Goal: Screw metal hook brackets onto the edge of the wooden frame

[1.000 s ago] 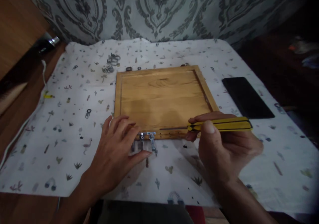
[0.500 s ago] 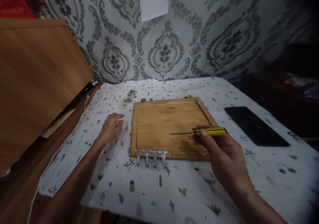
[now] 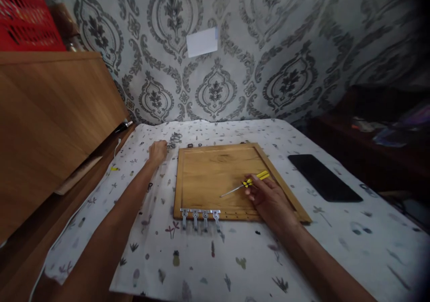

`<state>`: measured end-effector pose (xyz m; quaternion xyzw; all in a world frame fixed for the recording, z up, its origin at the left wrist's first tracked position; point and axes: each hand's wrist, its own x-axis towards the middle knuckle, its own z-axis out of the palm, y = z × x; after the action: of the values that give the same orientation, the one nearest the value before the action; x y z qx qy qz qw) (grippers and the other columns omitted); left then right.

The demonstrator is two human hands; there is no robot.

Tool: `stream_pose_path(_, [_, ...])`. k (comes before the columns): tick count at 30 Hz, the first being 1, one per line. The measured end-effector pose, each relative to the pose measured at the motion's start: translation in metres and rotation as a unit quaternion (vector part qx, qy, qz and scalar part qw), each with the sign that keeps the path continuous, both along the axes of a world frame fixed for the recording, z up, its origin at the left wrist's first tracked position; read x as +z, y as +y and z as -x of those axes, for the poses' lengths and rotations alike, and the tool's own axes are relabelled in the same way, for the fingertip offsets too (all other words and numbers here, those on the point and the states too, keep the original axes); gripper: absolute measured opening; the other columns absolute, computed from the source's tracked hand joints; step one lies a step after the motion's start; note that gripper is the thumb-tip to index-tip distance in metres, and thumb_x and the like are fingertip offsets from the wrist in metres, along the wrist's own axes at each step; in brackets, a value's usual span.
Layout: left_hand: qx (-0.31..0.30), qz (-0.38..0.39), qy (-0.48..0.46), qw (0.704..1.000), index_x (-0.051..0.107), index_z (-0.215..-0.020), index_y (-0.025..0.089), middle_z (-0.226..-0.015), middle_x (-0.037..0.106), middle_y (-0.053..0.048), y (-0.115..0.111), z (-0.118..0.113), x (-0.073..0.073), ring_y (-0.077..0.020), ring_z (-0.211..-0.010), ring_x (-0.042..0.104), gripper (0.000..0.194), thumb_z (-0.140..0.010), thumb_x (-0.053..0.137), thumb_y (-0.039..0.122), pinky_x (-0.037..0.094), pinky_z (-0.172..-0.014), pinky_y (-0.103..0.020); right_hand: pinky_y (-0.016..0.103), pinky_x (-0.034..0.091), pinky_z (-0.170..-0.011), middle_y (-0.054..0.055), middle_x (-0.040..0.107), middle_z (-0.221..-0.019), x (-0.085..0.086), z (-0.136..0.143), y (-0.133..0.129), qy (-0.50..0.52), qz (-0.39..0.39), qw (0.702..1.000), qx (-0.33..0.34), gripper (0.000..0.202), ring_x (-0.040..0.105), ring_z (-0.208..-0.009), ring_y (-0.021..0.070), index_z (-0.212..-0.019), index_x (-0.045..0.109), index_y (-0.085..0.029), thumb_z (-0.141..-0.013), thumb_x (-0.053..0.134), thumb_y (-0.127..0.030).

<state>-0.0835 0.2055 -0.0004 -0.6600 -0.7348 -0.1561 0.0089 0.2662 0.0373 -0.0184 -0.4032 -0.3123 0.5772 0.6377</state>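
My right hand [image 3: 268,197] holds a screwdriver [image 3: 260,176] with a yellow handle, its thin metal shaft slanting down-left over a wooden panel [image 3: 215,172]. The panel lies flat and has a raised frame. Along its near edge sit several silver metal hinge-like brackets [image 3: 195,217] in a row, their arms hanging past the edge. Small dark holes continue along that edge to the right of them. My left hand [image 3: 157,152] is at the far left of the panel, fingers curled beside a small pile of metal pieces [image 3: 175,137]. Whatever its fingertips grip is hidden.
A patterned white cloth [image 3: 201,266] covers the table. A black phone-like slab [image 3: 324,176] lies to the right. On the left stands a wooden cabinet [image 3: 60,123] with a red basket [image 3: 28,20] on top. A white cable [image 3: 67,230] runs along the table's left side.
My left hand has moved forward to the pile of metal pieces, and its fingers have curled in. The screwdriver in my right hand has shifted left and tilted, tip lower. The view has tipped up.
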Motion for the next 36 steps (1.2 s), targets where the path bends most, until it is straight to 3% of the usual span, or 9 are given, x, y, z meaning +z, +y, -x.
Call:
stream_pose_path(10, [0.005,-0.026,-0.038,0.999,0.065,-0.131,0.017,-0.133,0.066,-0.011,-0.009,0.013,0.008,-0.0252,-0.116,0.068,0.035,-0.103,0.067,0.039,0.06,-0.098,-0.047,0.018,0.047,-0.04,0.0,0.075,-0.077,0.001,-0.002,0.002,0.031,0.039,0.999,0.007,0.046,0.061,-0.049,0.0071,-0.069,0.071,-0.018,-0.05,0.104,-0.044])
stream_pose_path(24, [0.009,0.002,-0.16,0.987,0.063,-0.134,0.016,-0.134,0.066,-0.011,-0.004,0.021,-0.012,-0.026,-0.114,0.068,0.04,-0.102,0.068,0.039,0.061,-0.095,-0.047,0.018,0.047,-0.04,0.001,0.074,-0.073,0.0,-0.003,0.002,0.017,0.035,0.999,0.025,0.045,0.059,-0.048,0.0069,-0.076,0.077,-0.017,-0.052,0.103,-0.045])
stream_pose_path(36, [0.027,-0.017,-0.132,0.991,0.064,-0.134,0.019,-0.136,0.065,-0.012,-0.005,0.019,0.01,-0.0255,-0.117,0.067,0.037,-0.103,0.067,0.038,0.06,-0.098,-0.047,0.017,0.046,-0.04,0.001,0.074,-0.071,0.005,0.0,-0.001,0.018,0.05,0.998,0.016,0.05,0.058,-0.047,0.0061,-0.072,0.078,-0.017,-0.044,0.106,-0.048])
